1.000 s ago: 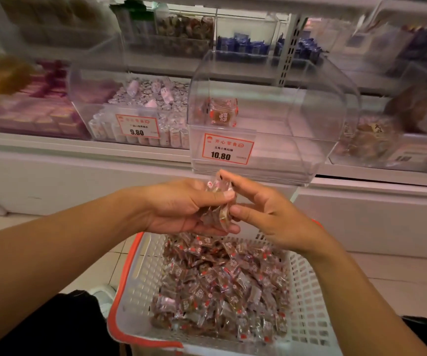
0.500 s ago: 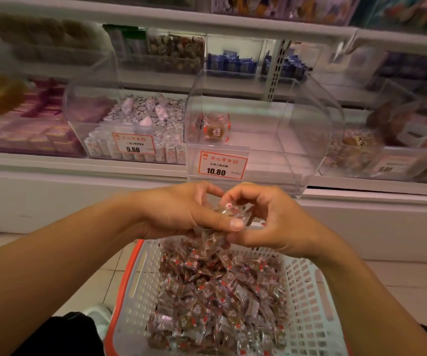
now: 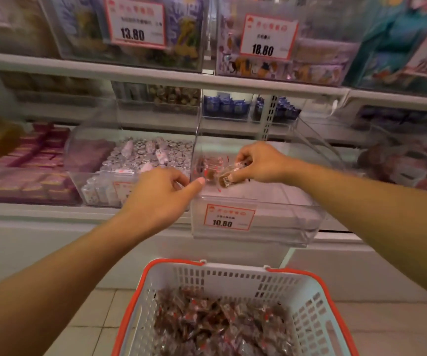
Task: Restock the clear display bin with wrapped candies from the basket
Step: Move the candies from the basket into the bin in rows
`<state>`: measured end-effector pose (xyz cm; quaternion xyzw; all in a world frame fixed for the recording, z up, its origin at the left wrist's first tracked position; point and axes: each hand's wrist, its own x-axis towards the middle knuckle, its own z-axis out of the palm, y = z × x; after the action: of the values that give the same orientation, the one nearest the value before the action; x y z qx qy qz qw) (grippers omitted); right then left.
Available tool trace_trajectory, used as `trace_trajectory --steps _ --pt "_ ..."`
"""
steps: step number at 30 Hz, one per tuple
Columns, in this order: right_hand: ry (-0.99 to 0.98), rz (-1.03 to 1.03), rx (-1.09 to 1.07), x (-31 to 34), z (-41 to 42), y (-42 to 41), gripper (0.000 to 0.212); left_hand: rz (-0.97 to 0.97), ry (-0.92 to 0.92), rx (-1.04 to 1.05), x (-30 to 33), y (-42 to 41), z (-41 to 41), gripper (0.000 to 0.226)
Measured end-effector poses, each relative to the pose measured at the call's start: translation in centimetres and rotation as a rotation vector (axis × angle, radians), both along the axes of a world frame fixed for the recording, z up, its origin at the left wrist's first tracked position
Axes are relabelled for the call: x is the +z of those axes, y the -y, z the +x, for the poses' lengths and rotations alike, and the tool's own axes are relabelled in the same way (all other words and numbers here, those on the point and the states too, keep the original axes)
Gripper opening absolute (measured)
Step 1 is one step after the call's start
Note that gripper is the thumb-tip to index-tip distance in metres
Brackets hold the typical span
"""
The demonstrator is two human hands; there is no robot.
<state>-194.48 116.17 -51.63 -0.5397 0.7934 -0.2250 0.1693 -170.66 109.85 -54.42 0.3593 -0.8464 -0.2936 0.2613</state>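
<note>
The clear display bin with a 10.80 price tag juts from the lower shelf. My right hand is inside its open top and pinches a few wrapped brown candies just above the bin floor. Another wrapped candy lies at the bin's back left. My left hand hovers at the bin's left front corner with fingers curled and the thumb tip at the rim; no candy shows in it. Below stands the white basket with an orange rim, holding a heap of wrapped candies.
Left of the bin is a neighbouring clear bin full of pale wrapped sweets. Pink boxes sit further left. More stocked bins with 13.80 and 18.80 tags fill the upper shelf. Tiled floor surrounds the basket.
Both hands rose from above the basket to the bin. The right hand carried candies into the bin's opening. The left hand separated from it and moved to the bin's left corner.
</note>
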Motion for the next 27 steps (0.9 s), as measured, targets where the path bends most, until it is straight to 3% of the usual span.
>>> trace_trajectory --steps 4,12,13,15,17,22,27 --pt "-0.015 0.026 0.042 -3.3 0.5 4.4 0.026 -0.043 0.019 -0.037 -0.4 0.1 -1.0 0.033" --pt "-0.387 0.039 0.206 -5.2 -0.6 6.0 0.03 -0.023 -0.025 -0.06 -0.7 0.3 -1.1 0.029" --pt "-0.416 0.025 0.188 -5.2 -0.8 6.1 0.035 -0.025 -0.025 -0.06 -0.7 0.4 -1.1 0.029" --pt "-0.476 0.038 0.113 -5.1 -1.0 6.6 0.069 -0.034 -0.015 -0.063 -0.6 0.5 -1.1 0.029" --pt "-0.454 0.094 0.032 -4.9 -1.3 7.0 0.092 -0.047 -0.003 -0.064 -0.6 0.6 -1.1 0.028" --pt "-0.342 0.204 -0.068 -5.2 -1.6 7.7 0.087 -0.05 0.014 -0.056 -0.6 0.7 -1.2 0.026" --pt "-0.232 0.179 -0.045 -3.5 -1.2 7.2 0.098 -0.09 0.032 -0.033 -0.5 0.8 -1.3 0.024"
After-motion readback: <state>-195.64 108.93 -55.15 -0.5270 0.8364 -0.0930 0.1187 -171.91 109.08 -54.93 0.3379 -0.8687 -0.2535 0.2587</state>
